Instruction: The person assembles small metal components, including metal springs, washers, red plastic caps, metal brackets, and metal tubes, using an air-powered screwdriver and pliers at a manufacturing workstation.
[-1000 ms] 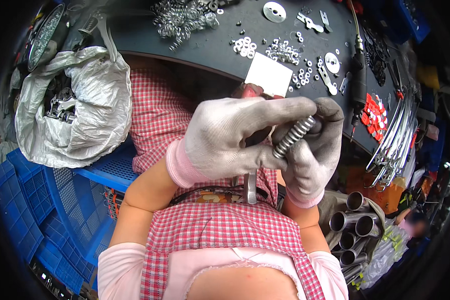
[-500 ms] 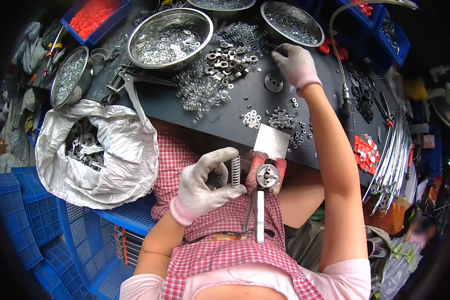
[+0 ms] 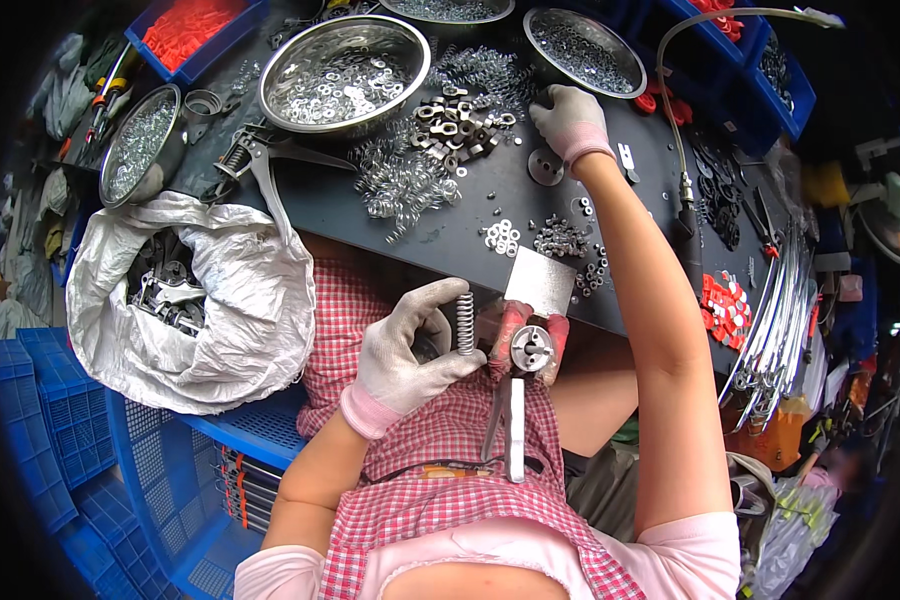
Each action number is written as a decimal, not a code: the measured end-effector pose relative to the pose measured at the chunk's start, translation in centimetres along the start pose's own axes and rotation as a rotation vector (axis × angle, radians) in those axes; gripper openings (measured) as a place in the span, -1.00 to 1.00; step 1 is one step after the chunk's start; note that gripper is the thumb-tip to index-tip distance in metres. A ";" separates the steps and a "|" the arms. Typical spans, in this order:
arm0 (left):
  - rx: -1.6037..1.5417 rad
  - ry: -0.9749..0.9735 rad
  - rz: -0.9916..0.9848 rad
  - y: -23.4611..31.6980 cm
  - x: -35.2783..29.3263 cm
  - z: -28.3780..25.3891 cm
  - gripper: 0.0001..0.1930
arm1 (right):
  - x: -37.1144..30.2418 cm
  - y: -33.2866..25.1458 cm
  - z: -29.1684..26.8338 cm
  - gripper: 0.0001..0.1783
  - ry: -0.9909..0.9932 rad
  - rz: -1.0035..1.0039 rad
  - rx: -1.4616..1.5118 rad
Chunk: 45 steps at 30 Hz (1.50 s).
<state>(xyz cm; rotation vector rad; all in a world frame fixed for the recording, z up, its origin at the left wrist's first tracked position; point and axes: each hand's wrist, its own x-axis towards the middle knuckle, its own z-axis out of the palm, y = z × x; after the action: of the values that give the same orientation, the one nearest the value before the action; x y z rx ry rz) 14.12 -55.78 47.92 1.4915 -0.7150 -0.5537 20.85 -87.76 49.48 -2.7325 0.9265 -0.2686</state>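
My left hand (image 3: 407, 352), in a grey glove, holds a coil spring (image 3: 464, 321) upright above my lap. Beside it a metal tool with red grips, a round disc and a flat bar (image 3: 518, 400) rests on my checked apron against the bench edge. My right hand (image 3: 570, 122), also gloved, reaches far across the dark bench (image 3: 390, 240) with its fingers down on the surface beside a heap of dark metal nuts (image 3: 460, 118), near a round metal disc (image 3: 545, 167).
Steel bowls of washers (image 3: 344, 72) and small parts (image 3: 580, 48) stand at the back. Loose springs (image 3: 402, 185) and washers (image 3: 500, 238) litter the bench. A white bag of metal parts (image 3: 185, 295) hangs left over blue crates (image 3: 60, 430). Metal rods (image 3: 775, 320) lie on the right.
A second ago both hands were together on the spring and tool. My right hand has since let go and reached across the bench; my left hand keeps the spring.
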 end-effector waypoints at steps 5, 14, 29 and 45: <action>0.034 0.126 0.070 0.5 1.6 0.1 -0.32 | -1.5 1.8 -0.9 -0.60 0.003 0.063 0.341; -0.076 0.095 0.341 3.8 7.4 1.4 -0.33 | -16.4 -2.9 -5.8 -0.74 0.357 -0.623 0.853; -0.284 -0.146 0.298 5.8 5.3 2.2 -0.32 | -18.7 -1.9 -8.3 -0.51 0.319 -0.851 0.958; -0.272 -0.087 0.298 5.4 5.6 2.2 -0.33 | -19.0 -1.3 -6.6 -0.36 -0.162 -0.656 1.345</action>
<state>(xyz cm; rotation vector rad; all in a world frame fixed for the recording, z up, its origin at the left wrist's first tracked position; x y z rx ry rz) 15.82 -61.18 53.68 1.0907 -0.8750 -0.4681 5.17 -76.15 54.33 -1.6098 -0.2548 -0.5172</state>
